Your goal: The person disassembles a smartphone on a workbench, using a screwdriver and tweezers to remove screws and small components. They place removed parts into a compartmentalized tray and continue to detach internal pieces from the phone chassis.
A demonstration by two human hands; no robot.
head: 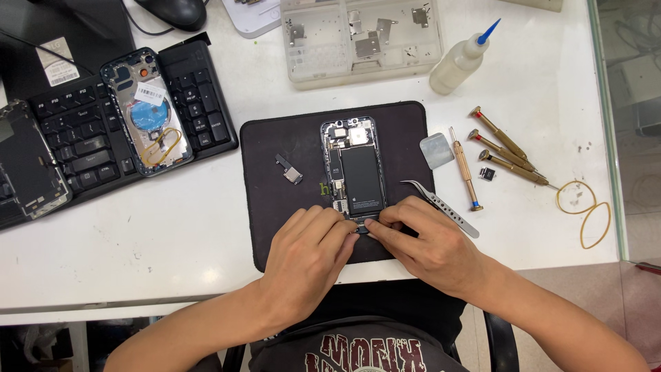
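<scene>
Both my hands, left (306,251) and right (427,241), pinch the near end of the opened phone (352,169) on the black mat (275,200). Pressing too hard likely cracks a connector; tweezers (441,205) just right could get knocked.

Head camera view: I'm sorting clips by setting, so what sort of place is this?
Most likely a phone repair bench. An opened phone lies on a black mat under both hands, precision screwdrivers and tweezers lie beside it, and a parts tray holds small metal brackets.
</scene>
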